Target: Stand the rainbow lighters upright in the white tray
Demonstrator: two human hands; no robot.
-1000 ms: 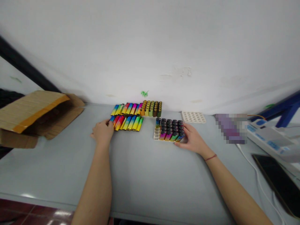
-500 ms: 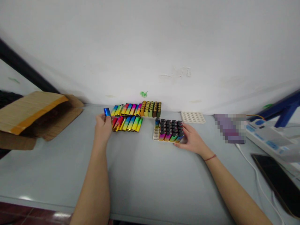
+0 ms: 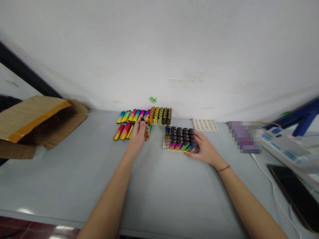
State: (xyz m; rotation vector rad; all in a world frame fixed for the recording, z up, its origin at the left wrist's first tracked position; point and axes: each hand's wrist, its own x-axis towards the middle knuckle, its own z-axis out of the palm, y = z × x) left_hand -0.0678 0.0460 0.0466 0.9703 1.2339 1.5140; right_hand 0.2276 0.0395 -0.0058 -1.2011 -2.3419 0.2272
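Observation:
My left hand [image 3: 138, 135] is closed around a lighter [image 3: 142, 119], whose dark top shows above the fingers; its body is mostly hidden. The hand is over the front row of shiny rainbow-coloured lighters [image 3: 119, 132] lying on the table. My right hand [image 3: 204, 146] grips the right side of a white tray [image 3: 165, 146] with holes. Rows of upright lighters [image 3: 184, 137] with black tops fill most of that tray. In its left column one lighter [image 3: 167, 130] stands at the back, and the front holes are bare.
Behind, a block of upright yellow, green and brown lighters [image 3: 160, 116] stands beside a back row of lying lighters [image 3: 134, 115]. A white holed tray [image 3: 205, 125] lies near the wall. An open cardboard box [image 3: 37, 116] is left; a power strip [image 3: 289, 146], cable and dark phone [image 3: 295, 196] are right.
My left hand has moved right with the lighter, from the left end of the lying rows to over the front row. My right hand stays at the tray.

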